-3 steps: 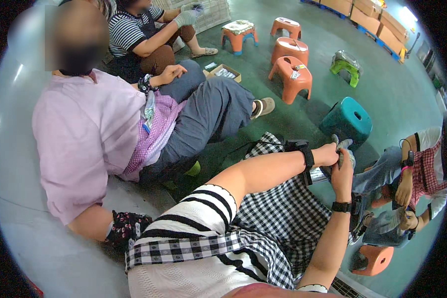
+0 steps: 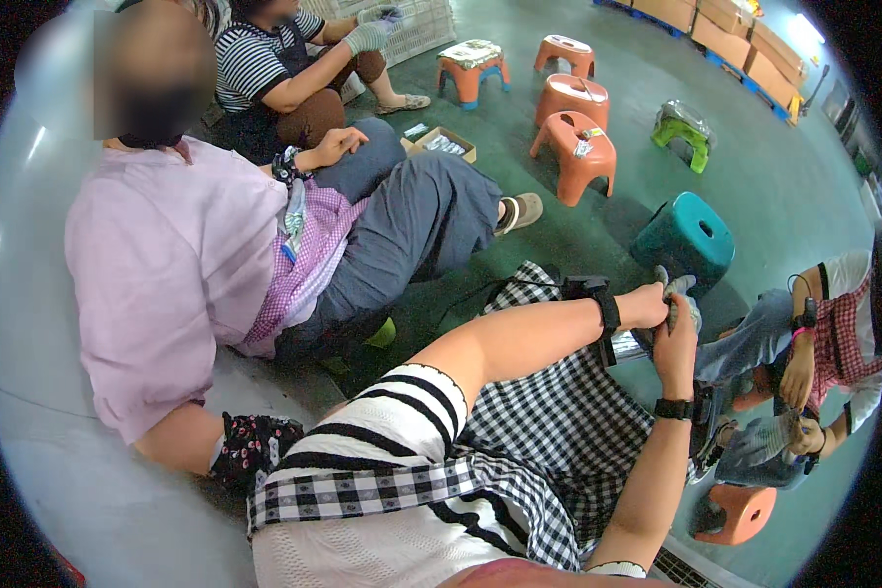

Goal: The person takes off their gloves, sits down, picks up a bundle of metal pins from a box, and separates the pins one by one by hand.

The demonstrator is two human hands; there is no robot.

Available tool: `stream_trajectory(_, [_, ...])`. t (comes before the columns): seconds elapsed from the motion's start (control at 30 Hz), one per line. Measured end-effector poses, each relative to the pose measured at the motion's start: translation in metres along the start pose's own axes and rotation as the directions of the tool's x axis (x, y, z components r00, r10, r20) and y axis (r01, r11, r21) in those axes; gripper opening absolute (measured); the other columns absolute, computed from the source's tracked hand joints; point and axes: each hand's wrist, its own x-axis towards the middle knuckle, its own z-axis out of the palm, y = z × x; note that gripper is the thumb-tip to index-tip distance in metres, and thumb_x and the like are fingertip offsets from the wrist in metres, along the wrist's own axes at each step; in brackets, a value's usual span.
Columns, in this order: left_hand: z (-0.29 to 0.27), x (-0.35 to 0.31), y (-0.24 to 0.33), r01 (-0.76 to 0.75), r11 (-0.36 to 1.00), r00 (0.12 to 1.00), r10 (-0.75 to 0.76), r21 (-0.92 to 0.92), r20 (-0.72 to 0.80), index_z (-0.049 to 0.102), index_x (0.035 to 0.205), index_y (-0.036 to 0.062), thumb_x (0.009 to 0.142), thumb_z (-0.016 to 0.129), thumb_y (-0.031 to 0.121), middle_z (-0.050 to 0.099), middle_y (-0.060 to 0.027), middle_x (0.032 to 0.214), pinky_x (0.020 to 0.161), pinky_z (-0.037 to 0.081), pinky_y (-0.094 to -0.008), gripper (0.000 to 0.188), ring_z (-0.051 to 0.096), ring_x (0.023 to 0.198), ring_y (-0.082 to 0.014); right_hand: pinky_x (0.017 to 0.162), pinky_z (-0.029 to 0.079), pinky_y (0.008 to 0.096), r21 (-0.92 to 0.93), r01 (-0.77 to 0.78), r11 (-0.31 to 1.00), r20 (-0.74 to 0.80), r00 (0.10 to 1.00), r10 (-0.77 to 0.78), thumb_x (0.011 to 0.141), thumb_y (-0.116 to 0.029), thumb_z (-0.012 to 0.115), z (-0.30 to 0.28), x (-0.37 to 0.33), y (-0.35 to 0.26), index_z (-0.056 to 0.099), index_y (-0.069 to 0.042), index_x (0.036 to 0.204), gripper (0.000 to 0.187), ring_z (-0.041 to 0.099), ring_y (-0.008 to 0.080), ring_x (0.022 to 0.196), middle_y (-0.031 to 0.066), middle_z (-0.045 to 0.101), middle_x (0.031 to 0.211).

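The person's left hand (image 2: 643, 306) and right hand (image 2: 674, 345) meet in front of the lap, each with bent fingers pinching a small pale thing (image 2: 680, 286); the fingertips are partly hidden, and its kind is too unclear to tell. The pale thing sits at the far side of the two hands, just short of the teal stool (image 2: 684, 241) in view. A black band (image 2: 610, 312) circles the left wrist and a black watch (image 2: 673, 408) the right. Below the hands, a black-and-white checked apron (image 2: 559, 416) spreads over the lap.

To the left sits a co-worker in a pink shirt (image 2: 157, 265); to the right, another wears a red checked apron (image 2: 841, 338). Farther off on the green floor (image 2: 500, 127) stand three orange stools (image 2: 576, 162) in a row, a green stool (image 2: 696, 147) and an open box (image 2: 461, 155) of small pale pieces.
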Motion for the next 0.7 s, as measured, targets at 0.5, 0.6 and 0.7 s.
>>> stream_trajectory(0.5, [-0.010,-0.018,-0.005,-0.094,0.995,0.993,0.096,0.040,-0.068,0.054,0.093,-0.0058,0.082,0.052,0.012,0.063,-0.0226,0.086,0.070,0.046,-0.0411,0.022,0.061,0.081,-0.0293,0.086,0.043,0.0424,0.053,0.066,0.996,0.008,0.998,-0.066,0.080,0.003,0.051,0.005,-0.004,-0.010,0.051,-0.003,0.117,0.037,0.055,0.0402,0.101,0.0220,0.059,0.108])
stream_trajectory(0.6, [-0.032,-0.027,0.018,-0.363,0.910,0.871,0.255,0.199,0.420,0.058,0.099,0.0013,0.082,0.058,0.019,0.066,-0.0139,0.083,0.070,0.048,-0.0371,0.025,0.060,0.075,-0.0194,0.095,0.042,0.0368,-0.008,0.049,0.999,-0.111,0.993,-0.050,0.081,0.000,0.053,0.007,-0.003,0.047,0.054,-0.002,0.116,0.035,0.055,0.0327,0.109,0.0170,0.060,0.114])
stream_trajectory(0.7, [-0.086,-0.089,0.049,-0.369,0.820,0.869,0.138,0.437,0.476,0.063,0.100,0.0045,0.077,0.067,0.031,0.068,-0.0095,0.086,0.073,0.049,-0.0355,0.036,0.062,0.077,-0.0221,0.094,0.041,0.0329,0.168,0.089,0.982,-0.158,0.985,-0.062,0.082,-0.008,0.057,-0.003,0.017,-0.009,0.057,-0.003,0.116,0.034,0.057,0.0247,0.109,0.0128,0.061,0.115])
